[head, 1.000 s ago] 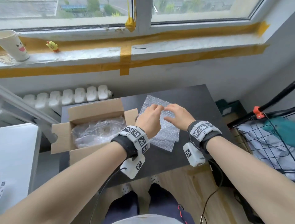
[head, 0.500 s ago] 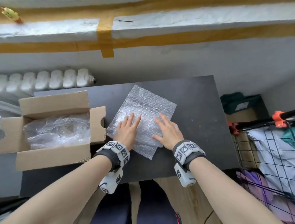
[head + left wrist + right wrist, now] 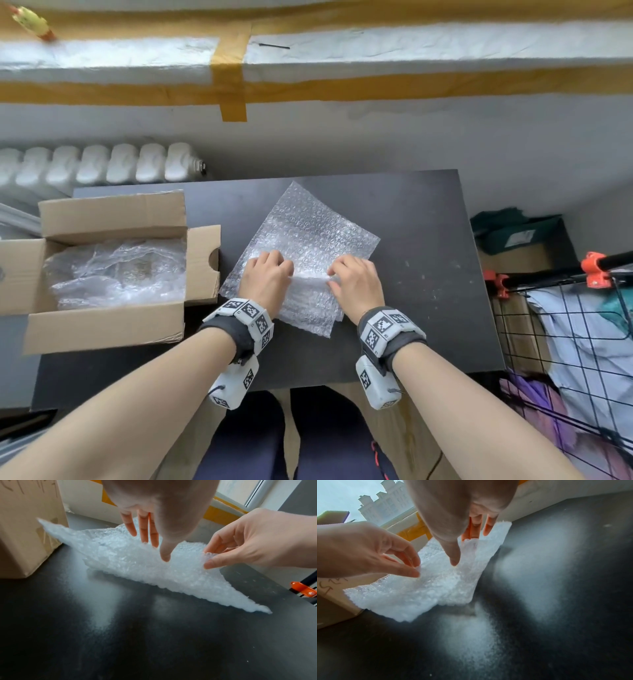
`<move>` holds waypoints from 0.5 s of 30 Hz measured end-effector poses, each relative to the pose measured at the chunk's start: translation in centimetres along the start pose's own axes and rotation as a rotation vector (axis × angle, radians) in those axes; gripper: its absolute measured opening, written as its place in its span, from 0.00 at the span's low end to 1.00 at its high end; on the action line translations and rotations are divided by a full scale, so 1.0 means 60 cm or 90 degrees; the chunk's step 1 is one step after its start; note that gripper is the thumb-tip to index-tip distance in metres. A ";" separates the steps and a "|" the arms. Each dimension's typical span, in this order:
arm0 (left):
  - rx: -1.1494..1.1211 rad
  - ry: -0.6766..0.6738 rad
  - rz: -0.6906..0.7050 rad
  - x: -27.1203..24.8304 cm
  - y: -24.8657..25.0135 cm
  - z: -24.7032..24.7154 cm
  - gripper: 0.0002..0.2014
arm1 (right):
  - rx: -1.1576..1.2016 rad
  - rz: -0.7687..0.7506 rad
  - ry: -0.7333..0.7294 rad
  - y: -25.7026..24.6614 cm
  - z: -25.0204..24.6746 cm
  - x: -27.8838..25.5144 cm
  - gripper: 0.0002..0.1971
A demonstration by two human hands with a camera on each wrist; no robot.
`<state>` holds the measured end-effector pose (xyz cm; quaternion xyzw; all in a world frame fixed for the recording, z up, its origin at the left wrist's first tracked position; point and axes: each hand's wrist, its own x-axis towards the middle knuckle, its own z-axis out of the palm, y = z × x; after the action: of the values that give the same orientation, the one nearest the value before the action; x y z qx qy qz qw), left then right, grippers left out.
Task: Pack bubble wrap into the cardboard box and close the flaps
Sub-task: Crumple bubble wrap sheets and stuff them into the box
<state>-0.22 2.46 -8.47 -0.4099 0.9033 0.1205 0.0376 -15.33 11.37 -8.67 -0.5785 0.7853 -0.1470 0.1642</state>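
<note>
Item: bubble wrap sheet [image 3: 308, 246]. Lies on the dark table [image 3: 428, 274], set cornerwise like a diamond, just right of the cardboard box [image 3: 102, 325]. Its left corner reaches close to the box's right flap [image 3: 203, 263]; whether they touch I cannot tell. Its near half is raised off the tabletop along a ridge between the two hands; the far half lies flat.

Item: left hand [image 3: 267, 277]. Fingers curled down onto the sheet at the left end of the ridge. In the right wrist view the thumb and fingertips [image 3: 415, 566] are closed on the wrap's lifted edge, a light pinch rather than a fist.

Item: right hand [image 3: 356, 281]. Mirrors the left, at the ridge's right end. In the left wrist view the thumb and fingertips [image 3: 208, 552] nip the raised edge of the wrap.

Reason for the hold, as it looks from here: the two pinches lift one edge evenly, probably to fold or gather the sheet to a size that fits the box.

Item: cardboard box, continued. Stands open with all four flaps spread, likely kept so for loading. Crumpled clear plastic wrap [image 3: 116, 270] already fills much of its inside.

Position summary: the sheet is directly under and between both hands, in front of the person; the box is to their left, near but apart from either hand. Flaps not yet closed.
</note>
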 end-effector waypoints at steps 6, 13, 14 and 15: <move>-0.029 0.113 0.065 -0.009 0.015 -0.035 0.13 | 0.054 0.007 0.019 0.000 -0.047 -0.003 0.04; -0.053 0.103 0.100 0.004 0.045 -0.107 0.22 | 0.048 0.028 0.096 -0.005 -0.131 -0.004 0.06; -0.051 0.112 0.100 0.006 0.048 -0.121 0.22 | 0.043 0.026 0.111 -0.006 -0.146 -0.005 0.06; -0.043 0.120 0.102 0.010 0.050 -0.136 0.21 | 0.042 0.026 0.127 -0.008 -0.162 -0.005 0.05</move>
<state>-2.61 1.91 -0.12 -0.3470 0.9281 0.1146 -0.0715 -18.97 11.89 0.32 -0.5396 0.8039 -0.2261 0.1070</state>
